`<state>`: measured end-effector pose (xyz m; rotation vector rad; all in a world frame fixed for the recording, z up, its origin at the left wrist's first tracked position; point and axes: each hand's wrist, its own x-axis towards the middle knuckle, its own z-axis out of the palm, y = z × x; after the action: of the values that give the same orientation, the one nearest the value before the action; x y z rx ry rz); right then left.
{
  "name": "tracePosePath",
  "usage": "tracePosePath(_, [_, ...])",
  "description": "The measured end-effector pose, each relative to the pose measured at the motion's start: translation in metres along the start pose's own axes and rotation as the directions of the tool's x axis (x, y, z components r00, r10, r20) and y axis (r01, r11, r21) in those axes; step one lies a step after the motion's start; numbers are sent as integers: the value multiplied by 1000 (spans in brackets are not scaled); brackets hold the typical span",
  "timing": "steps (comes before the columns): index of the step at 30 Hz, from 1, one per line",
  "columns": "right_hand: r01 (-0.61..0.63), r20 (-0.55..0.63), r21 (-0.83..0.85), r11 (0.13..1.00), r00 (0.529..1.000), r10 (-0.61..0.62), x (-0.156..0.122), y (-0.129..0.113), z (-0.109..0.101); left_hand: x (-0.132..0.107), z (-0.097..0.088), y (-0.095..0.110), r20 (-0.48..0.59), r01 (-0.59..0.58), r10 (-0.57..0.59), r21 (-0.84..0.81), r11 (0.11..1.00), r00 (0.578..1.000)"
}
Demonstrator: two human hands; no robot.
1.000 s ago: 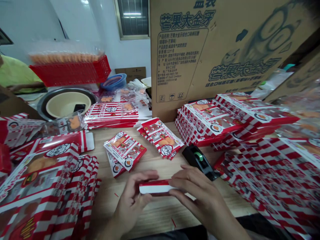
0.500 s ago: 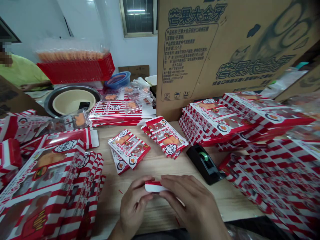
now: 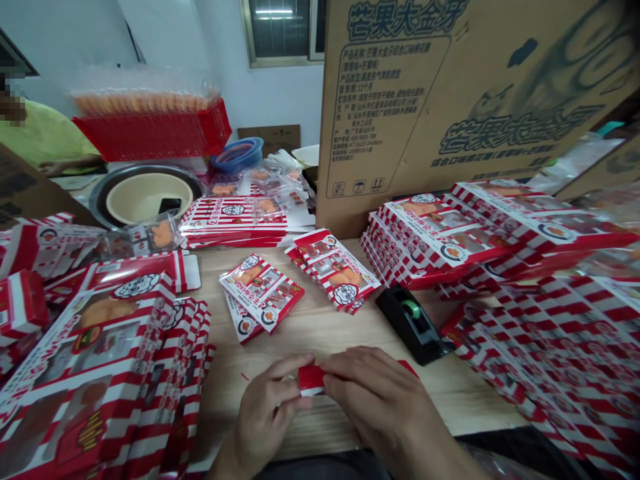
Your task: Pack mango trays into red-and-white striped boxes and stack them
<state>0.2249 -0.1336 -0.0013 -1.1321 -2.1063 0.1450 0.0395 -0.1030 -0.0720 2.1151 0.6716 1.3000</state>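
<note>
Between my hands is a small red-and-white carton (image 3: pixel 311 380), mostly hidden under my right hand. Its red end faces left, and a red corner shows beyond my right knuckles. My left hand (image 3: pixel 273 407) pinches that end between thumb and fingers. Curled over the top and near side of the carton is my right hand (image 3: pixel 380 397). Beyond them lie two overlapping candy boxes (image 3: pixel 263 297) with clear windows, and to their right another small overlapping pile of candy boxes (image 3: pixel 334 272). A black tape dispenser (image 3: pixel 413 323) with green tape stands to the right of my right hand.
Tall stacks of striped boxes rise at left (image 3: pixel 100 373) and right (image 3: pixel 560 360). A big brown carton (image 3: pixel 390 120) stands behind. Farther back are a cream basin (image 3: pixel 145 197), a red basket (image 3: pixel 160 133), bagged candies (image 3: pixel 163 233) and a person in a yellow top (image 3: pixel 50 137).
The carton's end has turned from showing a white face to showing red. My right hand has shifted over it, exposing a red corner at right. The view has moved slightly.
</note>
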Motion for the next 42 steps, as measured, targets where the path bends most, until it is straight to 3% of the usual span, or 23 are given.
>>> tracePosePath(5, [-53,-57,-103,993,997,47,-1,-3,8,1,-2,9,47,135,-140,91,987,989])
tracePosePath(8, [-33,-63,-83,996,998,28,0,-5,11,1,-4,10,37,158,-162,91,983,986])
tracePosePath(11, [39,32,17,999,999,-40,3,-2,4,2,-9,7,37,73,-75,50,996,997])
tracePosePath(15, [108,190,52,993,975,-116,-1,12,-17,8,-16,3,159,-65,63,9,998,985])
tracePosePath(18, [-17,147,51,999,989,9,-14,28,-28,15,-16,2,145,-60,50,63,996,988])
tracePosePath(21, [-243,94,235,941,969,227,-30,40,-29,21,-8,4,92,-61,51,114,992,994])
tracePosePath(23, [-301,85,347,888,953,290,-37,44,-26,24,0,6,83,-82,72,127,989,994])
tracePosePath(27, [-289,119,401,869,957,263,-42,48,-26,26,11,6,128,-141,118,184,973,985])
tracePosePath(33, [-278,171,428,860,959,226,-50,45,-29,26,12,-2,73,-142,136,94,985,988])
tracePosePath(35, [-332,94,509,794,939,332,-54,45,-24,27,12,-2,73,-100,92,113,989,993])
tracePosePath(38, [-358,2,695,624,868,497,-56,48,-19,29,15,-1,67,-69,61,129,989,996])
tracePosePath(42, [-409,95,782,470,824,559,-50,55,-20,30,17,-2,73,-76,67,128,989,995])
